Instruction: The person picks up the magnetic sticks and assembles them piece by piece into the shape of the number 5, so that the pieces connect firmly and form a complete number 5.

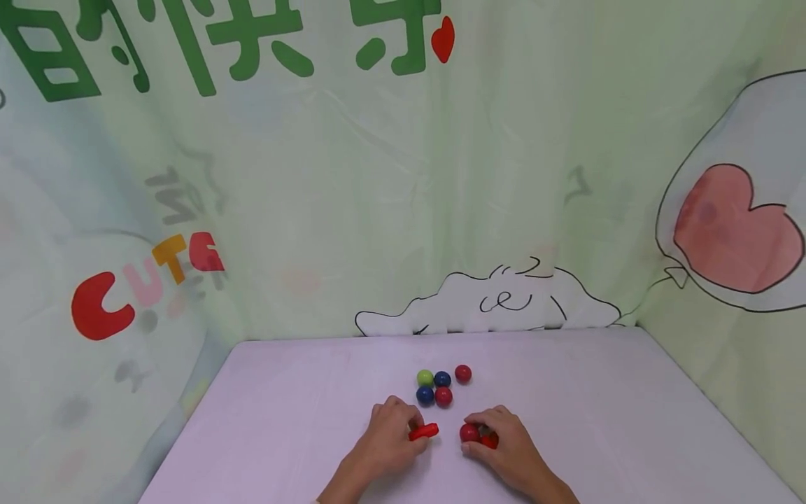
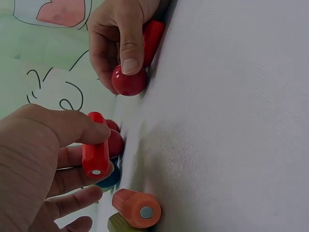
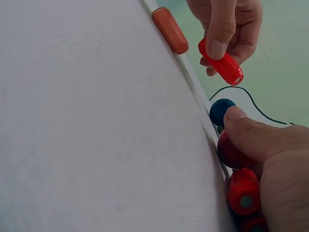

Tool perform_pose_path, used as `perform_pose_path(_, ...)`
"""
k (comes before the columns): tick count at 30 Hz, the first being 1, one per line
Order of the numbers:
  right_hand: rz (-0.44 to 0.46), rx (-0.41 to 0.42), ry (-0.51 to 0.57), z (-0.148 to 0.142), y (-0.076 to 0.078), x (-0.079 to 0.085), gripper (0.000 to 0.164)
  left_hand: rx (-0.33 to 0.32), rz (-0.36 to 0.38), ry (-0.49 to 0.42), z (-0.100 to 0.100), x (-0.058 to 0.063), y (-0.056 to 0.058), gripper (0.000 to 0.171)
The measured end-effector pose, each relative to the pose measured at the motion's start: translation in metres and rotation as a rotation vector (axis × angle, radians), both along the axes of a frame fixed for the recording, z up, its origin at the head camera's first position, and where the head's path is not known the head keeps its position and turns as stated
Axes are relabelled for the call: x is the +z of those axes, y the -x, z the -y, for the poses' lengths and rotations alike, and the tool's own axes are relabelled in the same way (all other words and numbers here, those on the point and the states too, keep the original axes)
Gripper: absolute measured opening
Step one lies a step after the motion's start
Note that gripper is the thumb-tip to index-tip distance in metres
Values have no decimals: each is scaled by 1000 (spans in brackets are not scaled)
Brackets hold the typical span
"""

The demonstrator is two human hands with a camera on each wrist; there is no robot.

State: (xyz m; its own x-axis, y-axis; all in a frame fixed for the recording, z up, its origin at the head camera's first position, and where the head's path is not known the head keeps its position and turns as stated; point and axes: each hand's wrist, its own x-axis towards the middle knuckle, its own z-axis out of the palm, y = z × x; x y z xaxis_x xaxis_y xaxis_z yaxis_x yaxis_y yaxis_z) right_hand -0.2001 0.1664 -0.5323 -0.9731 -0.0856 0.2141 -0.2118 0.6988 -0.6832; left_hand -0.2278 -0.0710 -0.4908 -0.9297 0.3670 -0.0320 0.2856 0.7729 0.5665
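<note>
Printed curtain cloth [image 1: 378,175] hangs at twelve o'clock, beyond a pale lilac table [image 1: 283,420]. From where I stand, the left hand [image 1: 390,435] pinches a red rod [image 1: 424,431] between thumb and fingers, clear of the surface, its other fingers loosely spread. Across at three o'clock, the right hand [image 1: 511,451] has thumb and fingers bent round a red ball [image 1: 469,432]; a second red rod [image 1: 490,441] sits at the ball's four o'clock, though I can't tell whether it is gripped. Toward twelve, a green ball [image 1: 425,378], two blue balls [image 1: 443,379] and a nearer red ball [image 1: 443,397] bunch together, a farther red ball [image 1: 463,373] apart at their two o'clock. Near the left hand lie an orange rod [image 2: 137,209] and an olive rod [image 2: 120,224].

My worry is the held ball: smooth and round, it could pop out under a lopsided squeeze and roll into the bunch. A knock on the pinched rod's free end could twist it askew. If the pale disc [image 2: 96,172] in that end is magnetic, it might snap onto the wrong piece.
</note>
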Motion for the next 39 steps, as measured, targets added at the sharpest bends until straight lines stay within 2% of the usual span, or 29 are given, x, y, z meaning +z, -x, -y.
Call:
perform_pose_path(7, -17, 13, -23, 0, 2, -1, 39, -22, -6, -30, -4, -3, 7, 15)
perform_pose_path(14, -32, 4, -31, 0, 1, 0, 41, -75, 1, -30, -13, -5, 12, 17)
perform_pose_path(19, -43, -7, -36, 0, 1, -1, 43, -94, 6, -45, -19, -7, 12, 16)
perform_pose_path(33, -115, 37, -41, 0, 0, -1, 40, -131, -8, 0, -27, -8, 8, 18)
perform_pose_path(39, -98, 30, -42, 1, -1, 3, 39, -140, -15, -1, -26, -10, 10, 19)
